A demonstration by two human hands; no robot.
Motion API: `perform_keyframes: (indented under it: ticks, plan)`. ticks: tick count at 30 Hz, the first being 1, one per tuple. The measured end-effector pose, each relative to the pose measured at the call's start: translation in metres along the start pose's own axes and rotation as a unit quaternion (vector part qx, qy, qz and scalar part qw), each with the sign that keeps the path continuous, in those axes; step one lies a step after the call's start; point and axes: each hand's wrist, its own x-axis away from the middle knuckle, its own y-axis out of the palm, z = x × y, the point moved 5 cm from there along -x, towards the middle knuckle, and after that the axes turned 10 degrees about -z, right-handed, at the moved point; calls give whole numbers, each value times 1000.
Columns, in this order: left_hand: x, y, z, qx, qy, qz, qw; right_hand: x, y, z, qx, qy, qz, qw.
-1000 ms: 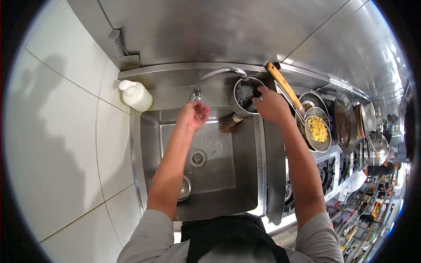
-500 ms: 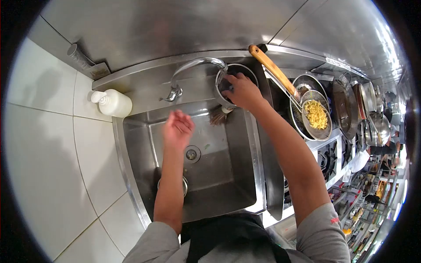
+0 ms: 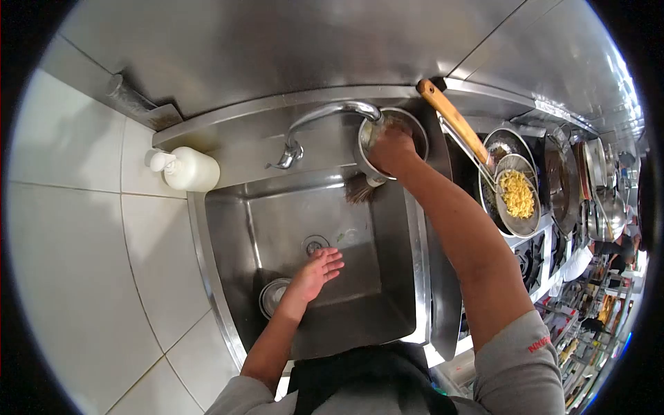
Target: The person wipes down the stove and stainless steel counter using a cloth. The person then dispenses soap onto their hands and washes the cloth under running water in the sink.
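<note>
My right hand (image 3: 394, 151) reaches down into a metal pot (image 3: 421, 135) at the back right of the sink. Its fingers are hidden inside the pot and blurred. The spout of the faucet (image 3: 330, 109) ends over the pot's left side. A brush with brown bristles (image 3: 361, 189) pokes out below the pot, over the sink's back wall. My left hand (image 3: 316, 274) hovers over the sink (image 3: 339, 280), palm partly up and fingers spread, holding nothing. Beneath that hand lies the drain (image 3: 316, 243), and a round metal dish (image 3: 272, 296) sits at the sink's left side.
At the left back corner stands a white pump bottle (image 3: 195, 170). To the right, a wooden-handled strainer (image 3: 510, 226) with yellow shreds (image 3: 517, 194) rests over pots beside the stove (image 3: 532, 259). A scraper (image 3: 164, 116) leans against the back wall. People are farther right.
My left hand has moved toward me and to the right, its fingers spreading. My right hand has gone deeper into the pot. The whole view has shifted slightly.
</note>
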Motion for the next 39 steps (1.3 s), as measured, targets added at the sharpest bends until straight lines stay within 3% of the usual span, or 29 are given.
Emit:
perform_keyframes:
  ticks: [4, 8, 11, 12, 14, 17, 18, 21, 22, 24, 26, 29, 36, 39]
  plan:
    - [-2, 44, 29, -46, 40, -48, 997, 16, -35, 14, -147, 24, 12, 989]
    - [13, 44, 30, -57, 45, -28, 997, 72, -75, 28, -234, -28, 198, 951]
    - [13, 34, 24, -68, 23, -3, 997, 94, -94, 40, -249, -50, 186, 949]
    - [12, 33, 24, -69, 27, -9, 997, 95, -98, 47, -233, -78, 246, 938]
    - [10, 36, 26, -69, 33, -19, 997, 78, -95, 60, -23, -150, 200, 968]
    - [5, 41, 31, -72, 50, -30, 996, 59, -94, 78, 112, -195, 164, 961]
    - [5, 42, 32, -72, 49, -30, 996, 54, -98, 90, -42, -167, 66, 983]
    - [6, 42, 34, -73, 48, -20, 996, 38, -92, 96, -81, -163, -58, 982]
    - [8, 42, 35, -76, 44, -12, 996, 37, -87, 87, 150, -195, -1, 969]
    - [10, 38, 35, -78, 40, -4, 996, 50, -87, 69, 242, -157, 101, 952]
    - [10, 33, 34, -74, 37, 0, 997, 84, -92, 45, -36, -28, 180, 983]
    - [8, 28, 32, -73, 32, 8, 997, 66, -58, 24, -69, -57, 62, 994]
    - [-6, 22, 26, -89, 24, 19, 996, 30, -16, 6, -33, 42, 109, 993]
    - [-13, 37, 31, -121, 31, 9, 992, 20, -16, 3, -20, 8, -56, 998]
